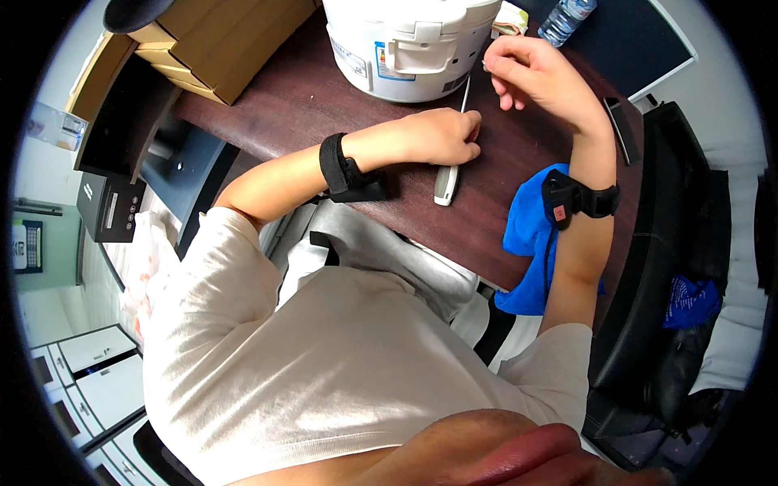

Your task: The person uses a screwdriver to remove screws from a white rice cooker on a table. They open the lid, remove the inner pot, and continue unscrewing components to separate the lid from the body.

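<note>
- My left hand (444, 136) lies just above the middle of the frame, knuckles up, fingers curled in and closed around the screwdriver (450, 166).
- The screwdriver's pale handle sticks out below that hand toward me; its thin shaft runs up past my fingers toward the cooker (409, 44).
- My left forearm comes in from the left, laid across the desk (300, 97), with a black wristband (340, 168) on the wrist.
- My right hand (531, 73) is raised in the upper right of the frame, wrist bent, thumb and forefinger pinched on something too small to make out; the other fingers hang loosely curled.
- My right forearm rises from the lower right, elbow low, also wearing a black band (577, 198).
- A blue cloth (527, 235) lies under that forearm at the desk's near edge.
- The white cooker stands at top centre, just beyond both hands.
- Cardboard boxes (215, 40) sit at upper left, a bottle (566, 18) at upper right.
</note>
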Available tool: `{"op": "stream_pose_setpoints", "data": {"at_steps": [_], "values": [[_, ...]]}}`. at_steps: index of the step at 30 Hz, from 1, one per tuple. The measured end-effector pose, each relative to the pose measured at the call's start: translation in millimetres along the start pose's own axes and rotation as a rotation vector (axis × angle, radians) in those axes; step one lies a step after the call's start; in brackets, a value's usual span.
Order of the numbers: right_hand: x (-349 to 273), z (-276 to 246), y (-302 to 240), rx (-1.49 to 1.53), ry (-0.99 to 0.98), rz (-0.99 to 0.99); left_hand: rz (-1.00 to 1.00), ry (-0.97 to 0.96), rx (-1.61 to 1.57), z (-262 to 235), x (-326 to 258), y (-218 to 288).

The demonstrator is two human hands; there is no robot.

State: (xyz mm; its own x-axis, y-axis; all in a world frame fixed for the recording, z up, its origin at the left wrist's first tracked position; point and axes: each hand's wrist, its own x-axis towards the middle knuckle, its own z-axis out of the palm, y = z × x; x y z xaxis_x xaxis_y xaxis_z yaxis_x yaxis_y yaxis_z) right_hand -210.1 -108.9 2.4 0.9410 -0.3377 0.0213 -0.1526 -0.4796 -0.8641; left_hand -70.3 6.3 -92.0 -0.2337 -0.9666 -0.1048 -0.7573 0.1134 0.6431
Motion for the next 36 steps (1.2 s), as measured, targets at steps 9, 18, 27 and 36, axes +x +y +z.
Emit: {"op": "stream_pose_setpoints", "data": {"at_steps": [9,18,27,36], "values": [[5.4,10.9,-1.5,0.225,-0.183,-0.013,0.195,0.427,0.122,-24.1,-40.6,2.6],[-1.5,20.8,-14.3,0.347,-0.273,-0.038,0.462,0.843,-0.107,-50.5,-72.1,14.0],[0.9,36.4,-19.5,0.404,-0.208,-0.019,0.515,0.809,-0.045,-58.9,-72.5,4.0],[2.0,60.2,-29.7,0.233,0.137,-0.093,0.481,0.827,-0.129,-65.7,-74.8,-3.6]]}}
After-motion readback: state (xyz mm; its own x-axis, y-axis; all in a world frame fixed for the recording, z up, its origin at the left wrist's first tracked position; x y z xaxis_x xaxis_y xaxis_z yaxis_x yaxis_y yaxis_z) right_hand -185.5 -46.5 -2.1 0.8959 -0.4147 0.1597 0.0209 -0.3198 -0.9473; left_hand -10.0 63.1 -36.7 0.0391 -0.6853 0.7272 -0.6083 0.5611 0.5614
